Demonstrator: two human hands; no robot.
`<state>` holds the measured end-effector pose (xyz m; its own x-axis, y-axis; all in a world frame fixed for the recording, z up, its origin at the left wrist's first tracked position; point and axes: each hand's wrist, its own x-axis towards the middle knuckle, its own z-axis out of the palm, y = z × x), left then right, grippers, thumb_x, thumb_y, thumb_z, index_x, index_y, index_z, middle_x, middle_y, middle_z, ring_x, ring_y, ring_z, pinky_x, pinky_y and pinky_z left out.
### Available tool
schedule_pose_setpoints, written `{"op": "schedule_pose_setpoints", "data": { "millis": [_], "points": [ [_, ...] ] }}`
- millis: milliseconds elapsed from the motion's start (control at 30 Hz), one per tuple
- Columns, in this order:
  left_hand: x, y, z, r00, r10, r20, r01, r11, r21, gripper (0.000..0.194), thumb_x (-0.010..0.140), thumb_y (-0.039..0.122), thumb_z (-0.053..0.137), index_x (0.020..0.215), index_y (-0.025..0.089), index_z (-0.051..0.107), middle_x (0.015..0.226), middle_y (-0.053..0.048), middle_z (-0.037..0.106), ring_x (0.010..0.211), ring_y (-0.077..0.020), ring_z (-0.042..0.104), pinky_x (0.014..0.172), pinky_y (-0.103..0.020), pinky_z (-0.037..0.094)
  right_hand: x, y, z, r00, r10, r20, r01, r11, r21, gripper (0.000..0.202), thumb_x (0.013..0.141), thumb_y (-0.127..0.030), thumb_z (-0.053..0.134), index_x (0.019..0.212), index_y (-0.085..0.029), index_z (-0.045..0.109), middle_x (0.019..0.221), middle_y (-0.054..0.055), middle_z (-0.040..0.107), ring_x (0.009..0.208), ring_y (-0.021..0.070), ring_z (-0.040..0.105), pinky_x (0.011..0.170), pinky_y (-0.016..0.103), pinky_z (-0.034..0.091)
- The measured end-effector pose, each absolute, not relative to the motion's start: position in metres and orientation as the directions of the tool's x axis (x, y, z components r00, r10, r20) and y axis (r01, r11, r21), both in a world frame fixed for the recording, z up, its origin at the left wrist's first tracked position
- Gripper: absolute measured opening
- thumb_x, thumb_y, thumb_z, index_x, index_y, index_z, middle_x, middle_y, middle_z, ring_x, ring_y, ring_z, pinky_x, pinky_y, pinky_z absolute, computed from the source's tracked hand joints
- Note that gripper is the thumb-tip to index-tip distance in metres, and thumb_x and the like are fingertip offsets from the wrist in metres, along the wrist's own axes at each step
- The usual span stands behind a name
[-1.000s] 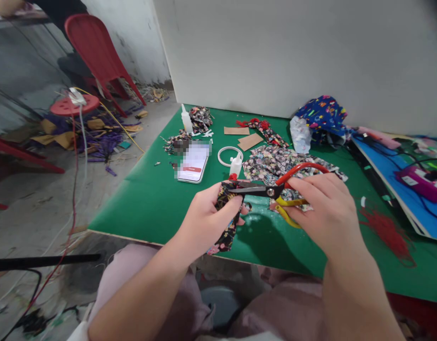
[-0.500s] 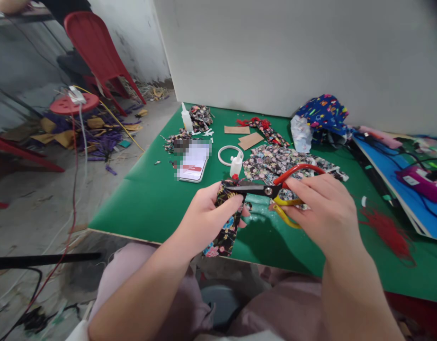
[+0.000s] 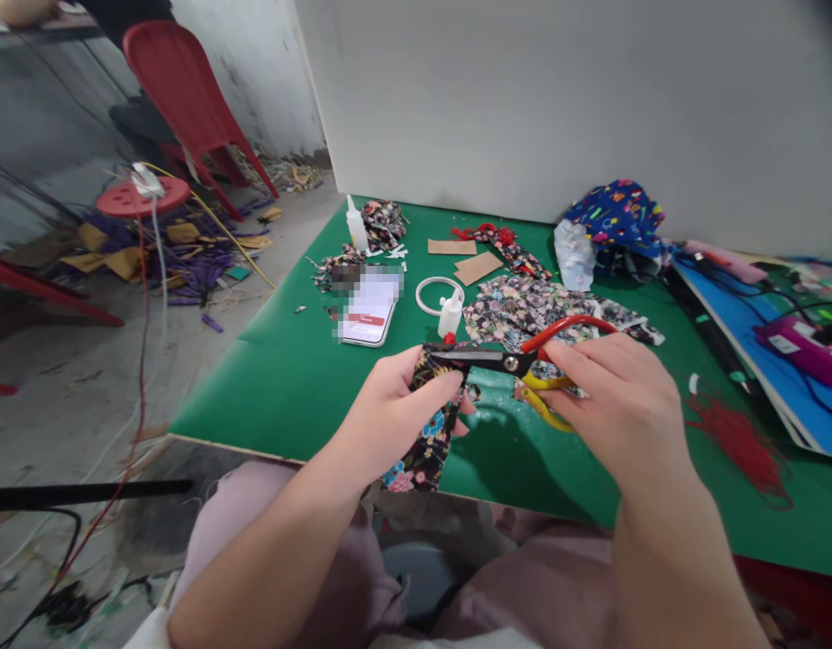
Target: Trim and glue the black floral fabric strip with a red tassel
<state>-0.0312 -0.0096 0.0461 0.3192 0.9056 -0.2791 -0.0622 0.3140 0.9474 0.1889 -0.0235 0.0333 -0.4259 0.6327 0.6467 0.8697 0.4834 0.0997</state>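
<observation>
Between thumb and fingers, my left hand [image 3: 395,406] pinches a black floral fabric strip [image 3: 425,451] that hangs past the table's near edge. A small bit of red shows at the strip's upper end. Scissors [image 3: 510,362] with one red and one yellow handle are in my right hand [image 3: 611,397]. Their dark blades lie across the top of the strip, close to my left thumb. Whether the blades are fully closed on the fabric I cannot tell. Just beyond the blades stands a small white squeeze bottle [image 3: 450,315], beside a white ring [image 3: 425,297].
On the green table [image 3: 280,388] lie a phone [image 3: 371,311], floral fabric pieces [image 3: 516,306], brown cards [image 3: 479,268] and red thread [image 3: 740,442]. A blue patterned cloth bundle [image 3: 615,221] sits at the back. A blue board [image 3: 760,333] with cables occupies the right. Someone sits by a red chair [image 3: 178,81].
Almost nothing differs. The lower end of the fabric strip has swung slightly left, and the yellow handle has moved a little closer to the red one.
</observation>
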Motion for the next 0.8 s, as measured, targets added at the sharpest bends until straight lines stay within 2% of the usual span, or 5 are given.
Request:
{"op": "schedule_pose_setpoints", "data": {
  "millis": [433,800],
  "points": [
    [-0.0317,-0.0106,0.0445,0.314,0.902,-0.297,-0.079,0.336,0.938,0.014,0.075,0.03,0.064,0.075,0.017,0.059,0.06,0.001,0.067,0.048,-0.0138,0.063,0.041,-0.019,0.047,0.1885,-0.0239,0.0331,-0.422,0.634,0.648,0.848,0.529,0.034,0.018,0.08,-0.023,0.061,0.097,-0.017,0.06,0.075,0.004,0.063,0.072,0.0196,0.056,0.064,0.033,0.043],
    [-0.0312,-0.0098,0.0452,0.32,0.896,-0.307,-0.069,0.345,0.936,0.015,0.075,0.03,0.064,0.073,0.017,0.057,0.06,0.001,0.066,0.048,-0.013,0.062,0.041,-0.018,0.046,0.189,-0.0251,0.0333,-0.435,0.652,0.621,0.858,0.509,0.067,0.015,0.08,-0.022,0.06,0.094,-0.017,0.06,0.076,0.004,0.066,0.072,0.0199,0.057,0.065,0.033,0.044]
  ]
}}
